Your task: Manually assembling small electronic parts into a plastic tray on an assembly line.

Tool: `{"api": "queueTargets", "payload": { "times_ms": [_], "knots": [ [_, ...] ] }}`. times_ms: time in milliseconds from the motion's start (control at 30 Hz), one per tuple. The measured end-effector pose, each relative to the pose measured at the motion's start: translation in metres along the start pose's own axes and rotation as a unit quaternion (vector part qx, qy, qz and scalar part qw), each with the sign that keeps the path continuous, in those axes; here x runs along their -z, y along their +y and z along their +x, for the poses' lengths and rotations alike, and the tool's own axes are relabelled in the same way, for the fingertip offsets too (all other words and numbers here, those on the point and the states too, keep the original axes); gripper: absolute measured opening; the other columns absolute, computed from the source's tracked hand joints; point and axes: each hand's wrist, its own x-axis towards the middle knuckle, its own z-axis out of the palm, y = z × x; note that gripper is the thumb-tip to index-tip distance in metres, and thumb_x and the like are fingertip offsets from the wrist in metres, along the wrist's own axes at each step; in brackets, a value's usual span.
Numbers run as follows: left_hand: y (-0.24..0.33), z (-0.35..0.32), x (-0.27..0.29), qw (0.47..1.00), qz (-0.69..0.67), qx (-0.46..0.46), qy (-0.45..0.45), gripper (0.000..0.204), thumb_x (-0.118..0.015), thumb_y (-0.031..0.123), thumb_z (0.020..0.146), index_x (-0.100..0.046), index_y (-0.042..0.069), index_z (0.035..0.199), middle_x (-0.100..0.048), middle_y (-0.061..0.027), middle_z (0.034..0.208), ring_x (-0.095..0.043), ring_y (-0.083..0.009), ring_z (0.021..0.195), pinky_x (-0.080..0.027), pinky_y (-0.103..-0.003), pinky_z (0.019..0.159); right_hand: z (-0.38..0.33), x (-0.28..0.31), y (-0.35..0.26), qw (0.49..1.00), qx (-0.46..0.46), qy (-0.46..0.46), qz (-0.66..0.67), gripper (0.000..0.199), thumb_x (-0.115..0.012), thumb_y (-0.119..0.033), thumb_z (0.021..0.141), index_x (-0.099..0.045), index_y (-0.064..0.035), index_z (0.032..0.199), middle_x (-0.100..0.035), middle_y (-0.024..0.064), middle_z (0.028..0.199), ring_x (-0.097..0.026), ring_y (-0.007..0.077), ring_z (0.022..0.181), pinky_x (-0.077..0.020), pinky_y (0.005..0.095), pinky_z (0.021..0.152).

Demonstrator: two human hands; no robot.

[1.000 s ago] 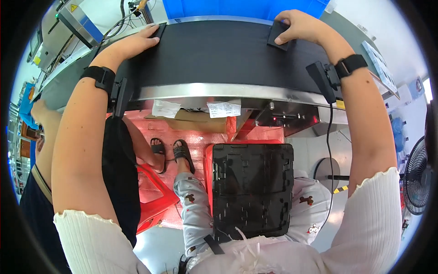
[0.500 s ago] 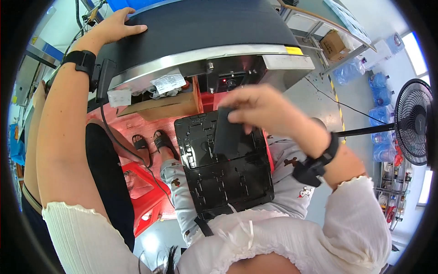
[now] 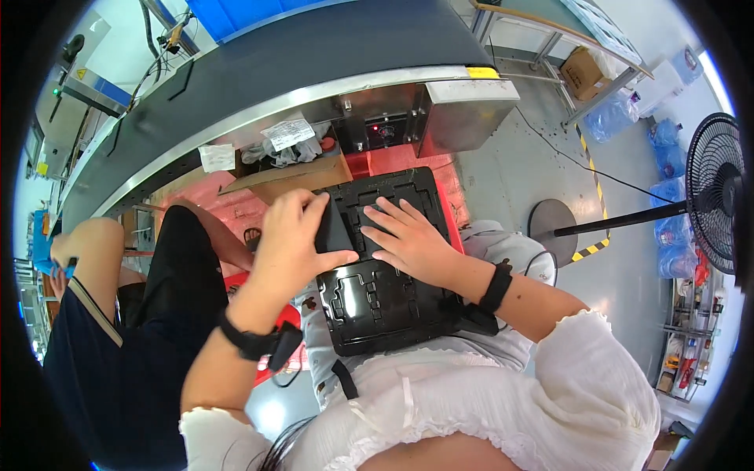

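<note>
A black moulded plastic tray (image 3: 377, 314) with shaped recesses lies across my lap. Over its far left part is a flat, dark rectangular piece (image 3: 334, 228); what it is cannot be made out. My left hand (image 3: 290, 239) grips this piece by its edges, with the thumb at the near end and the fingers at the far end. Beside it, my right hand (image 3: 416, 243) rests palm down over the tray, fingers spread and holding nothing I can see.
Beyond the tray runs a dark conveyor belt (image 3: 314, 55), with thin dark pieces and a blue bin (image 3: 243, 16). Below it sits an open cardboard box (image 3: 302, 179). Another person (image 3: 102, 345) sits at my left. A black fan (image 3: 715, 196) stands at my right.
My left hand has come back from the belt to the tray and now grips the dark piece my right hand held. The right hand has let go and lowered onto the tray.
</note>
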Motion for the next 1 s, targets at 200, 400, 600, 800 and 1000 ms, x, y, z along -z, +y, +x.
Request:
{"api": "queueTargets", "payload": {
  "times_ms": [200, 400, 600, 800, 1000],
  "knots": [
    [-0.017, -0.029, -0.054, 1.0, -0.004, 0.003, 0.029, 0.074, -0.077, 0.042, 0.063, -0.055, 0.003, 0.121, -0.049, -0.0144, 0.12, -0.043, -0.035, 0.115, -0.035, -0.047, 0.097, 0.017, 0.023, 0.004, 0.995, 0.039, -0.046, -0.073, 0.04, -0.058, -0.032, 0.088, -0.054, -0.0134, 0.124, -0.051, 0.0077, 0.132, -0.04, 0.0227, 0.129, -0.0286, 0.0485, 0.106],
    [-0.019, -0.036, -0.069, 0.997, -0.062, 0.009, 0.054, 0.053, -0.07, 0.028, 0.075, -0.056, 0.007, 0.122, -0.048, -0.0138, 0.127, -0.04, -0.037, 0.122, -0.031, -0.048, 0.103, 0.065, 0.107, -0.01, 0.977, 0.013, 0.059, 0.203, 0.021, -0.061, -0.017, 0.086, -0.063, -0.0024, 0.101, -0.063, 0.0133, 0.086, -0.062, 0.031, 0.078, -0.0486, 0.0398, 0.073],
    [-0.012, -0.03, -0.028, 0.998, 0.01, 0.04, 0.043, 0.051, -0.072, 0.027, 0.073, -0.058, 0.009, 0.119, -0.046, -0.0142, 0.13, -0.04, -0.0361, 0.123, -0.031, -0.048, 0.103, 0.229, 0.175, 0.004, 0.979, 0.081, 0.144, 0.12, 0.022, -0.063, -0.022, 0.079, -0.068, -0.0034, 0.09, -0.066, 0.0148, 0.08, -0.065, 0.0272, 0.075, -0.0501, 0.036, 0.07],
    [-0.037, 0.036, 0.068, 0.965, -0.011, -0.005, 0.261, 0.03, -0.067, 0.017, 0.079, -0.062, 0.006, 0.106, -0.055, -0.0148, 0.115, -0.051, -0.0343, 0.109, -0.039, -0.044, 0.094, 0.357, 0.146, 0.085, 0.998, -0.042, 0.036, -0.023, 0.055, -0.073, -0.032, 0.072, -0.06, -0.002, 0.117, -0.06, 0.0177, 0.119, -0.056, 0.0304, 0.111, -0.0447, 0.0379, 0.092],
    [-0.141, 0.128, 0.128, 0.891, 0.157, 0.014, 0.425, 0.028, -0.062, 0.023, 0.084, -0.062, 0.005, 0.105, -0.059, -0.0131, 0.109, -0.055, -0.033, 0.104, -0.043, -0.039, 0.09, 0.357, 0.157, 0.081, 0.969, -0.118, -0.102, -0.194, 0.051, -0.079, -0.033, 0.068, -0.066, -0.0018, 0.107, -0.065, 0.0177, 0.106, -0.064, 0.0297, 0.094, -0.0514, 0.0369, 0.077]
  ]
}}
